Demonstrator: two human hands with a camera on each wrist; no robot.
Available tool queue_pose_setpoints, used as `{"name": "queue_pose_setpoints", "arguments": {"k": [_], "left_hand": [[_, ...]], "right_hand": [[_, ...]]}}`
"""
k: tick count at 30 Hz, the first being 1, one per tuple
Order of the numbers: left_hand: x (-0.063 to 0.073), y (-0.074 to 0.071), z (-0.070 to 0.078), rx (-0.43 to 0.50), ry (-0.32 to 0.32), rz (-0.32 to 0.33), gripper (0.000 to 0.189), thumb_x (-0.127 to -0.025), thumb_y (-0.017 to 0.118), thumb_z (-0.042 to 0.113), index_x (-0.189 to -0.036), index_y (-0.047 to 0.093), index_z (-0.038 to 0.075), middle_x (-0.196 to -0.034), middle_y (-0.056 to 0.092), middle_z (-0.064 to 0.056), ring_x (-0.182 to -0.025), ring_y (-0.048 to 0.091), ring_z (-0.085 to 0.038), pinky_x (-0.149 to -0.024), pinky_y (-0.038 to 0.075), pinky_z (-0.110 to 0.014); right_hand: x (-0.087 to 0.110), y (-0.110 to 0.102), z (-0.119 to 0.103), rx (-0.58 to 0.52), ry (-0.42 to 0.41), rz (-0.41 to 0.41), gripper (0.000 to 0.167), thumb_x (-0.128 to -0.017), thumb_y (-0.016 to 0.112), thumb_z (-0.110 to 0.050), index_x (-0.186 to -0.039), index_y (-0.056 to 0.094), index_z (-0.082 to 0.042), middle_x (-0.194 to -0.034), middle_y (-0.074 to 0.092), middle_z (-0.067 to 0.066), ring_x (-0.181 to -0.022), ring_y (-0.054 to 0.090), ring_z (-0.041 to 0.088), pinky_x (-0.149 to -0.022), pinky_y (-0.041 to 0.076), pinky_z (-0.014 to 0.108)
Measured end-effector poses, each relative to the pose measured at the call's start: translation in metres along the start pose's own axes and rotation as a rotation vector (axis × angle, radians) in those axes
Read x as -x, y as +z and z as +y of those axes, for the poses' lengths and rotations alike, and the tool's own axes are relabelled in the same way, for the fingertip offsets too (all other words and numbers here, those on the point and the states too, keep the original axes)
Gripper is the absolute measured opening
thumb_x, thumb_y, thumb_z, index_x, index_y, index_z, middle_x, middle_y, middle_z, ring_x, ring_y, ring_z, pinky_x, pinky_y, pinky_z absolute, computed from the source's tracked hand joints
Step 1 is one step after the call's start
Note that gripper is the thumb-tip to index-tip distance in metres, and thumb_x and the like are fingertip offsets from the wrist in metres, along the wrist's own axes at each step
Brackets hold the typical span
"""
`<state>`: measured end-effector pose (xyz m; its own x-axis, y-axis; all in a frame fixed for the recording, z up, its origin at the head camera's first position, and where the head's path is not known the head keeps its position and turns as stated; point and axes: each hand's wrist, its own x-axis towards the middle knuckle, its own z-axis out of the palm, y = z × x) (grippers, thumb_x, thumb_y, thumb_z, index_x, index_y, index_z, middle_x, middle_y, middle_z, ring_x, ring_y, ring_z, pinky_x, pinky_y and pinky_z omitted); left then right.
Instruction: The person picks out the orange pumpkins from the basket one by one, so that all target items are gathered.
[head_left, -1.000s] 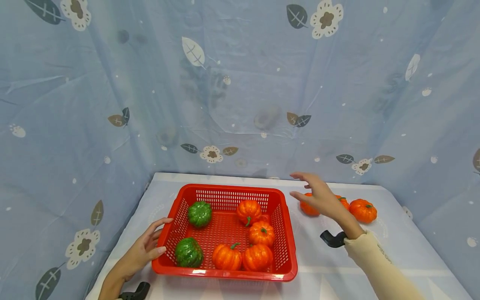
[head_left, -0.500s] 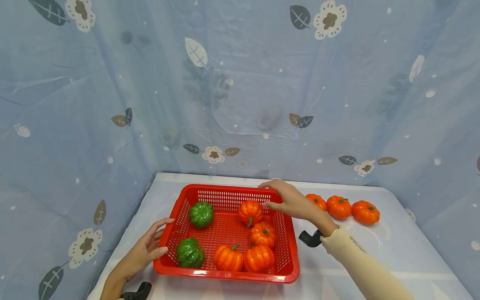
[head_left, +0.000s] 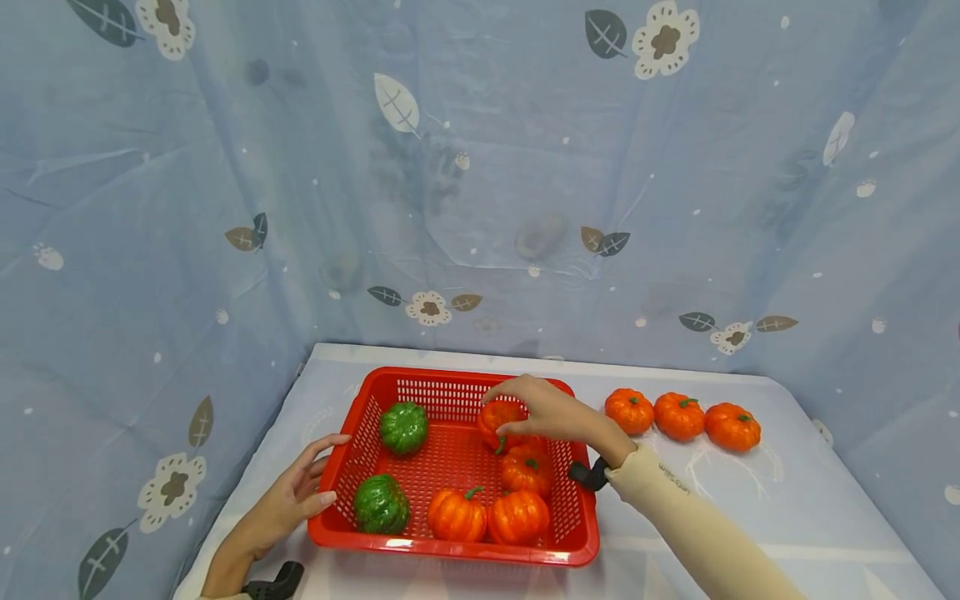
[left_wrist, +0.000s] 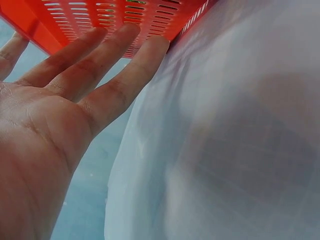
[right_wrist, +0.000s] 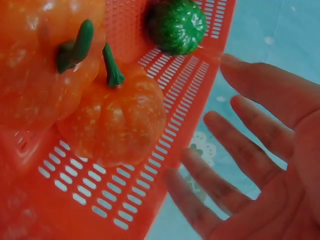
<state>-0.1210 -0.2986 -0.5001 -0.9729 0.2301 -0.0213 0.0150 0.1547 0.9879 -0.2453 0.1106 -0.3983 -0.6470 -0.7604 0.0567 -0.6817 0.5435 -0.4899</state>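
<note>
My left hand (head_left: pixel 281 504) rests at the left side of a red plastic basket (head_left: pixel 450 546), fingers fairly straight. In the left wrist view its fingertips lie against the slotted wall (left_wrist: pixel 115 15). My right hand (head_left: pixel 551 412) is over the basket's back right corner, fingers and thumb spread and holding nothing. Below and beside it is an orange pumpkin (head_left: pixel 492 419), partly covered by the hand. Another orange pumpkin (head_left: pixel 527 473) lies just in front. In the right wrist view the spread fingers appear apart from the orange pumpkin (right_wrist: pixel 122 117).
Inside the basket, two green pumpkins (head_left: pixel 403 427) lie on the left and two orange ones (head_left: pixel 457 515) at the front. Three orange pumpkins (head_left: pixel 678 416) stand in a row on the table (head_left: pixel 675 517) to the right. A patterned blue curtain (head_left: pixel 480 208) hangs behind.
My right hand has moved left, from above the pumpkins on the table to over the basket's back right corner. My left hand stays at the basket's side.
</note>
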Motion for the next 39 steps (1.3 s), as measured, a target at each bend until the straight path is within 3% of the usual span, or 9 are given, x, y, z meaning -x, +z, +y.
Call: {"name": "queue_pose_setpoints", "arguments": {"k": [8, 16, 25, 31, 39], "left_hand": [[0.0, 0.0, 0.001, -0.004, 0.004, -0.013, 0.071, -0.095, 0.067, 0.012, -0.157, 0.032, 0.018, -0.15, 0.041, -0.033, -0.125, 0.059, -0.028, -0.086, 0.06, -0.043], [0.0, -0.003, 0.0, 0.017, 0.02, -0.031, 0.07, -0.097, 0.065, 0.01, -0.158, 0.031, 0.019, -0.151, 0.039, -0.034, -0.125, 0.059, -0.024, -0.087, 0.06, -0.043], [-0.001, -0.003, -0.002, 0.034, 0.027, -0.053, 0.071, -0.098, 0.063, 0.006, -0.159, 0.03, 0.021, -0.153, 0.037, -0.032, -0.127, 0.057, -0.023, -0.089, 0.059, -0.043], [-0.002, -0.002, 0.0, 0.027, 0.04, -0.051, 0.072, -0.097, 0.064, 0.006, -0.159, 0.03, 0.019, -0.152, 0.038, -0.034, -0.129, 0.056, -0.034, -0.086, 0.06, -0.045], [0.0, -0.002, 0.001, 0.032, 0.033, -0.046, 0.071, -0.097, 0.064, 0.006, -0.158, 0.03, 0.017, -0.148, 0.04, -0.036, -0.125, 0.058, -0.035, -0.085, 0.06, -0.045]], "right_hand": [[-0.007, 0.005, 0.002, 0.026, -0.045, -0.162, 0.048, -0.085, 0.081, 0.0, -0.13, 0.068, -0.012, -0.134, 0.064, -0.002, -0.128, 0.049, 0.025, -0.107, 0.045, 0.047], [-0.015, 0.01, 0.006, 0.102, 0.003, -0.244, 0.053, -0.084, 0.08, 0.004, -0.132, 0.068, -0.015, -0.152, 0.049, 0.012, -0.133, 0.037, 0.034, -0.094, 0.051, 0.04], [-0.022, 0.016, 0.009, 0.196, -0.004, -0.189, 0.058, -0.08, 0.08, 0.01, -0.129, 0.071, -0.019, -0.14, 0.053, 0.005, -0.121, 0.04, 0.031, -0.086, 0.05, 0.034], [-0.024, 0.018, 0.01, 0.297, -0.037, -0.131, 0.057, -0.078, 0.087, -0.005, -0.13, 0.07, -0.02, -0.133, 0.053, 0.007, -0.115, 0.043, 0.029, -0.085, 0.052, 0.037], [-0.026, 0.015, 0.004, 0.155, 0.106, -0.083, 0.064, -0.081, 0.09, -0.029, -0.138, 0.062, -0.017, -0.133, 0.052, 0.009, -0.117, 0.047, 0.025, -0.097, 0.051, 0.039]]}}
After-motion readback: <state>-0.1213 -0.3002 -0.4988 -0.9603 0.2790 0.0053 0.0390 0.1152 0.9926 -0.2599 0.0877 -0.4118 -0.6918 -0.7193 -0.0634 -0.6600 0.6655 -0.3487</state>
